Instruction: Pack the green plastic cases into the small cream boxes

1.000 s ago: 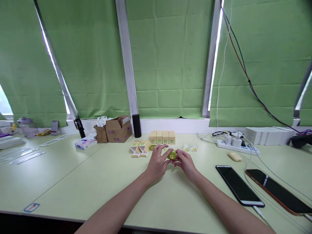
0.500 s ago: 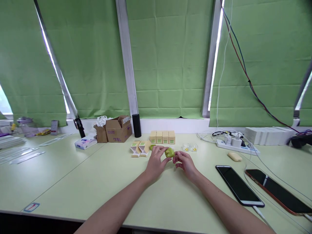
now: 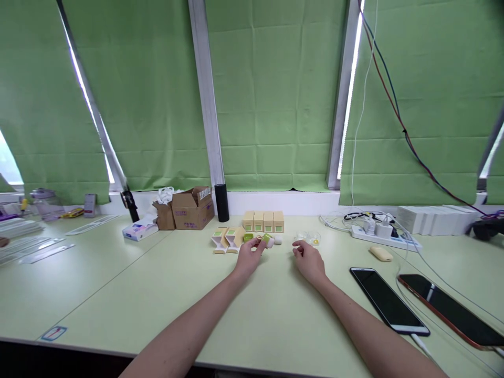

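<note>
My left hand (image 3: pixel 250 258) pinches a small green and white item (image 3: pixel 268 241) above the table. A small white piece (image 3: pixel 277 240) is just to its right on the tabletop. My right hand (image 3: pixel 309 259) is to the right, its fingers curled beside clear plastic cases (image 3: pixel 314 239); whether it holds anything is hidden. Another green item (image 3: pixel 248 237) lies behind my left hand. Two opened cardboard holders (image 3: pixel 227 239) sit left of it, and several small tan boxes (image 3: pixel 263 221) stand in a row behind.
A cardboard box (image 3: pixel 192 208), black cylinder (image 3: pixel 221 202) and tissue pack (image 3: pixel 139 230) are at the back left. On the right lie two phones (image 3: pixel 389 299) (image 3: pixel 451 310), a tan oval case (image 3: pixel 380 253), a power strip (image 3: pixel 386 237) and loose cables.
The round green item between my hands is gone from view; my left hand now has a green and white item. My right hand has moved away to the right, and a white piece shows between them.
</note>
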Available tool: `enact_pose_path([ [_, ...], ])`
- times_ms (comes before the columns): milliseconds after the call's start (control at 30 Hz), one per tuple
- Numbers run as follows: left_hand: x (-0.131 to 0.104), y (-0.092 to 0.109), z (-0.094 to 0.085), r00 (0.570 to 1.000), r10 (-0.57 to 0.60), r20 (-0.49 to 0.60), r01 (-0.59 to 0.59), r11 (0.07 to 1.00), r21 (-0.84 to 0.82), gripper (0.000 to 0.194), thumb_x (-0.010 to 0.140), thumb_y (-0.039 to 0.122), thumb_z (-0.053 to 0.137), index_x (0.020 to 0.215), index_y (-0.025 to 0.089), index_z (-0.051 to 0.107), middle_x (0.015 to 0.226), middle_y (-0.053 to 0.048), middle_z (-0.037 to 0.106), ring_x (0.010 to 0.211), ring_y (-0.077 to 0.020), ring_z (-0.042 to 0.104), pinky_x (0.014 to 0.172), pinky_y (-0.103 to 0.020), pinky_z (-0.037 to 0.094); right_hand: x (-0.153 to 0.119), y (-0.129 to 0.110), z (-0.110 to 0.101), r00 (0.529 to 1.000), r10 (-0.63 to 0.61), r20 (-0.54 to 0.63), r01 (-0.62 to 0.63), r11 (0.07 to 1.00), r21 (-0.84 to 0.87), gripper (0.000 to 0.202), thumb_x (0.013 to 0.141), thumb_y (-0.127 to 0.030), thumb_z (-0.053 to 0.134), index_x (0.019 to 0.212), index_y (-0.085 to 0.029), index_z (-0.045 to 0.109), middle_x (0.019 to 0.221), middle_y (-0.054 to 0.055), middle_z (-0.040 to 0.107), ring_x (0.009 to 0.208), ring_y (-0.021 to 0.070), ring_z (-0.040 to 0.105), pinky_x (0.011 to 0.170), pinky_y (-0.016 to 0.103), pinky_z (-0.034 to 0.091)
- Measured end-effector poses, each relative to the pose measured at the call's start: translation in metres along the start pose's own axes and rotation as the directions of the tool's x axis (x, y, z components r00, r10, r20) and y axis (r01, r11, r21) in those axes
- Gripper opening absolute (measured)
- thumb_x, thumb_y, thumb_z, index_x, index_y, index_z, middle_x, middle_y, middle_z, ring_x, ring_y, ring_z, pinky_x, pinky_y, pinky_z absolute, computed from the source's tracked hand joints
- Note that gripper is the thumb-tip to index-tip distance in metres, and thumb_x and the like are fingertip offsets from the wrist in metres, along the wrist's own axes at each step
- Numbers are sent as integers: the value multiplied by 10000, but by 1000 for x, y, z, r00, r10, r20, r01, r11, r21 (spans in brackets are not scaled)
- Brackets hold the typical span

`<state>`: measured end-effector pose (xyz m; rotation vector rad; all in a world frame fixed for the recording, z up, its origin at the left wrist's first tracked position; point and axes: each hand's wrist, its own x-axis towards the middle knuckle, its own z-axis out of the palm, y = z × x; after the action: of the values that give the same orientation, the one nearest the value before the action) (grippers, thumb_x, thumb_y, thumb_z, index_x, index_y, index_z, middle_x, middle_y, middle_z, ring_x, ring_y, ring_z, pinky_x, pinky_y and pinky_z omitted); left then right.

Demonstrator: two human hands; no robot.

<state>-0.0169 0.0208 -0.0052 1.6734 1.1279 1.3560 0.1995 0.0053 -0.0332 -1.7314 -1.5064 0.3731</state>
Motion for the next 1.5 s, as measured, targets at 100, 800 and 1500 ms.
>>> enact_pose_path([
  [100, 2, -3, -1, 999, -53, -11, 53, 998, -42, 572, 791, 699, 653, 885, 144, 758, 933, -101, 734, 903, -239, 647, 707, -305, 528, 7, 6, -7, 999, 23, -46, -32, 977, -212, 394, 968, -237, 464, 1337, -289, 595, 1167, 82, 718, 1037, 259, 672, 785, 337, 456],
  [800, 2, -4, -2, 993, -113, -13, 111, 985, -133, 677, 739, 782, 653, 897, 133, 760, 952, -101, 729, 854, -207, 631, 693, -286, 512, 11, -13, -15, 977, -159, 141, 206, 876, -436, 241, 986, -186, 436, 1053, -237, 661, 1058, 100, 738, 889, 228, 678, 665, 294, 346],
  [1500, 3, -5, 0, 994, -92, -64, 82, 987, -139, 700, 712, 805, 656, 887, 132, 738, 942, -92, 725, 851, -203, 621, 696, -287, 504, -14, -5, 17, 935, -303, 181, 240, 922, 304, 631, 731, -165, 672, 1336, -239, 509, 1278, 71, 648, 1113, 211, 612, 950, 346, 468],
])
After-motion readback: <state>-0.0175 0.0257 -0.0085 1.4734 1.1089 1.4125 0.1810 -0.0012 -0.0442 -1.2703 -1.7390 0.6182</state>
